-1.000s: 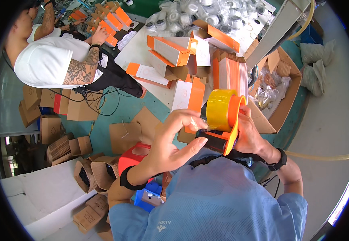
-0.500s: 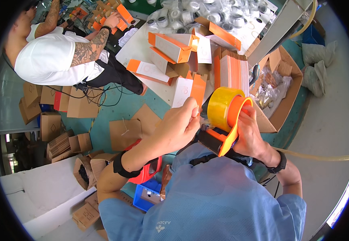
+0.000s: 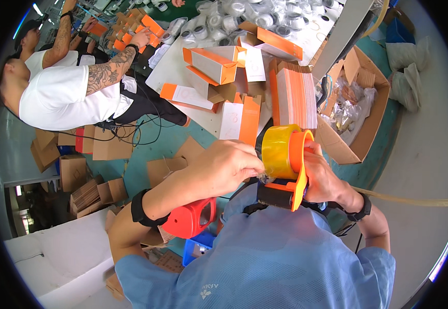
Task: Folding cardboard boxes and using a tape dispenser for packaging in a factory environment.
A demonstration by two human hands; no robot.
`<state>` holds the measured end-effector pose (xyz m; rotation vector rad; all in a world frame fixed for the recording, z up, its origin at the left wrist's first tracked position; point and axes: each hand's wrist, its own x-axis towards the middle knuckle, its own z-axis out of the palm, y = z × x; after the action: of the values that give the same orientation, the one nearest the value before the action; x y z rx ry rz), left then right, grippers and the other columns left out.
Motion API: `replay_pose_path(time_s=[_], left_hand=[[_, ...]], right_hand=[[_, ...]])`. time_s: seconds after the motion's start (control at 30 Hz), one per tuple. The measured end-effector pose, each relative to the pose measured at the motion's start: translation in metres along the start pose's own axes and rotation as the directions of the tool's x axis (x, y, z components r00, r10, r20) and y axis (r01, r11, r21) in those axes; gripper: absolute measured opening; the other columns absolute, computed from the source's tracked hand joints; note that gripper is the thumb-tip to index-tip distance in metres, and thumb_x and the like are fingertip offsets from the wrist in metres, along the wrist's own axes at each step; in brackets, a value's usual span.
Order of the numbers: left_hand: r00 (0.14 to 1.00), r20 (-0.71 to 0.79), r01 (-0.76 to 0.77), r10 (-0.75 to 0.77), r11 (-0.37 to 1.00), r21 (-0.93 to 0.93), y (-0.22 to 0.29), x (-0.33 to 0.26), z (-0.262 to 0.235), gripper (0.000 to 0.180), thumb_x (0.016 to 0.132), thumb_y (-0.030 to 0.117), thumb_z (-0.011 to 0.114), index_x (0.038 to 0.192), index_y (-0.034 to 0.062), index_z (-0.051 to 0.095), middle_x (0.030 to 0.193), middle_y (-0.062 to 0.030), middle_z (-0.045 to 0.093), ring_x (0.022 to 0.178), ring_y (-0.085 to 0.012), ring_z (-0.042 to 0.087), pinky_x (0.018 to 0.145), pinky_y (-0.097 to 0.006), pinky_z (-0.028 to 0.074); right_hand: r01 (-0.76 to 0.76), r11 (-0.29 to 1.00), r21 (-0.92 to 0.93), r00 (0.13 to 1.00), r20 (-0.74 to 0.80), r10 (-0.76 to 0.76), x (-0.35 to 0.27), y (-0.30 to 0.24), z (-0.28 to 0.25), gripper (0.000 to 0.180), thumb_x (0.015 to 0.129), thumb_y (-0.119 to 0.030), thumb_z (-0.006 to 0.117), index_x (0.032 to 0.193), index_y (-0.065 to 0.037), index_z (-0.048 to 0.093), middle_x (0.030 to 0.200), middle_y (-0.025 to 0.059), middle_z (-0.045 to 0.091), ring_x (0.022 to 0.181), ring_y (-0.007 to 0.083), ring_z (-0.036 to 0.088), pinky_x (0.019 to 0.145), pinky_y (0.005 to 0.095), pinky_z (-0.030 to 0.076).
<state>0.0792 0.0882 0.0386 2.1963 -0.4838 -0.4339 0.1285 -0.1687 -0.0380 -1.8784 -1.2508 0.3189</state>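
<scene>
In my right hand (image 3: 321,177) is an orange tape dispenser (image 3: 300,180), gripped from its right side, with the fingers partly hidden behind it. A wide roll of yellow packing tape (image 3: 278,152) sits on its hub, above a dark roller. My left hand (image 3: 229,167) is closed in a pinch at the dispenser's left side. At its fingertips shows a crinkled, see-through bit of tape (image 3: 266,178), apparently the loose end. Just beyond both hands, open orange-and-white boxes (image 3: 241,119) lie on the white table (image 3: 206,119).
A stack of flat orange-edged cartons (image 3: 295,95) stands on the table, before bagged white round parts (image 3: 234,20). At right is a large carton (image 3: 358,144) holding clear plastic. A red tape dispenser (image 3: 189,219) lies below my left forearm. Co-workers (image 3: 59,95) work at far left.
My left fingers have come in against the dispenser's tape side. The dispenser has turned more upright and sits slightly lower. The view has shifted, showing more of the red dispenser and the co-workers.
</scene>
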Motion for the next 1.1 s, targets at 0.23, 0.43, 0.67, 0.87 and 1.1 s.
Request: replay_pose_path(time_s=[0.23, 0.43, 0.67, 0.87, 1.1], left_hand=[[0.909, -0.335, -0.196, 0.25, 0.963, 0.185, 0.025, 0.005, 0.009, 0.007, 0.085, 0.002, 0.065, 0.091, -0.0001, 0.062, 0.093, -0.01, 0.063, 0.079, -0.0232, 0.061, 0.069, -0.033, 0.051], [0.967, -0.253, 0.006, -0.037, 0.993, -0.121, 0.03, -0.008, 0.025, 0.007, 0.097, 0.005, 0.05, 0.099, -0.0017, 0.05, 0.108, -0.0166, 0.065, 0.079, -0.0181, 0.063, 0.076, -0.029, 0.051], [0.912, -0.352, -0.049, -0.211, 0.795, -0.605, 0.023, 0.013, 0.034, 0.006, 0.1, 0.007, 0.046, 0.101, 0.0005, 0.046, 0.085, -0.0075, 0.057, 0.08, -0.0147, 0.06, 0.076, -0.029, 0.048], [0.94, -0.259, 0.059, -0.22, 0.856, -0.513, 0.017, 0.011, 0.034, 0.022, 0.09, 0.005, 0.063, 0.101, 0.0038, 0.044, 0.088, -0.0057, 0.058, 0.083, -0.01, 0.059, 0.075, -0.026, 0.049], [0.883, -0.447, 0.151, -0.14, 0.988, -0.012, 0.023, 0.021, 0.04, 0.042, 0.072, 0.0, 0.079, 0.097, 0.0051, 0.046, 0.068, -0.0052, 0.06, 0.068, -0.0139, 0.065, 0.062, -0.026, 0.053]], right_hand=[[-0.072, 0.983, 0.168, 0.996, -0.034, 0.079, 0.001, 0.007, -0.001, 0.034, 0.071, -0.019, 0.079, 0.096, -0.004, 0.062, 0.093, 0.0135, 0.064, 0.101, 0.0333, 0.058, 0.096, 0.0448, 0.031], [-0.05, 0.996, -0.07, 0.988, -0.15, 0.039, 0.005, 0.0, 0.005, 0.035, 0.067, -0.02, 0.077, 0.091, 0.0, 0.061, 0.087, 0.0151, 0.064, 0.089, 0.032, 0.062, 0.087, 0.0424, 0.035], [-0.029, 0.988, -0.152, 0.98, -0.197, -0.001, 0.007, -0.002, 0.006, 0.038, 0.062, -0.02, 0.076, 0.091, 0.0, 0.062, 0.085, 0.0145, 0.064, 0.09, 0.0309, 0.062, 0.086, 0.0432, 0.038], [-0.021, 0.978, -0.208, 0.98, -0.198, -0.021, 0.002, -0.005, 0.003, 0.038, 0.063, -0.019, 0.075, 0.092, 0.0, 0.062, 0.09, 0.0142, 0.065, 0.093, 0.0307, 0.062, 0.09, 0.0437, 0.038], [-0.022, 0.927, -0.375, 0.98, -0.191, -0.054, 0.002, -0.009, 0.002, 0.045, 0.054, -0.016, 0.073, 0.095, 0.0, 0.063, 0.097, 0.0143, 0.066, 0.1, 0.0289, 0.061, 0.093, 0.0437, 0.038]])
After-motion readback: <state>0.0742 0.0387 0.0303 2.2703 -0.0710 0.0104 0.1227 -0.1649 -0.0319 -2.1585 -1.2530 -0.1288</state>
